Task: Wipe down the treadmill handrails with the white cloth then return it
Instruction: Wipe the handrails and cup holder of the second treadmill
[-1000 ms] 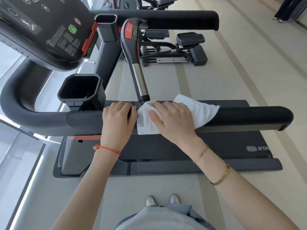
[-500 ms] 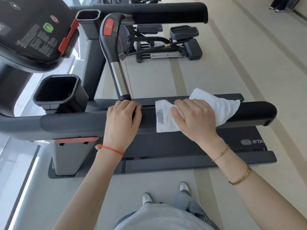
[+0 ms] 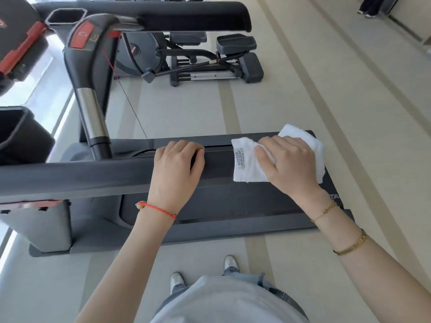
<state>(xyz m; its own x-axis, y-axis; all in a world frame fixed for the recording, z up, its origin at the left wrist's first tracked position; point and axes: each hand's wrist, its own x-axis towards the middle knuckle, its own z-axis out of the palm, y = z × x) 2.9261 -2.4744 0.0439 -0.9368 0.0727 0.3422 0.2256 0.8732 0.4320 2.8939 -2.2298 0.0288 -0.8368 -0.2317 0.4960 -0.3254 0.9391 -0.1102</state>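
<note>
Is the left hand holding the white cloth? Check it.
No, the left hand grips the bare handrail; the right hand holds the white cloth.

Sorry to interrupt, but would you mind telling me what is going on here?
A person is wiping a dark grey padded treadmill handrail. Their right hand presses a folded white terry cloth around the rail near its free end, while the left hand grips the rail beside it.

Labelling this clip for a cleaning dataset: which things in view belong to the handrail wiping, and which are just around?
In use: white cloth, near handrail, right hand, left hand.
Bystanders: far handrail, elliptical trainer, cup holder, treadmill deck.
</note>
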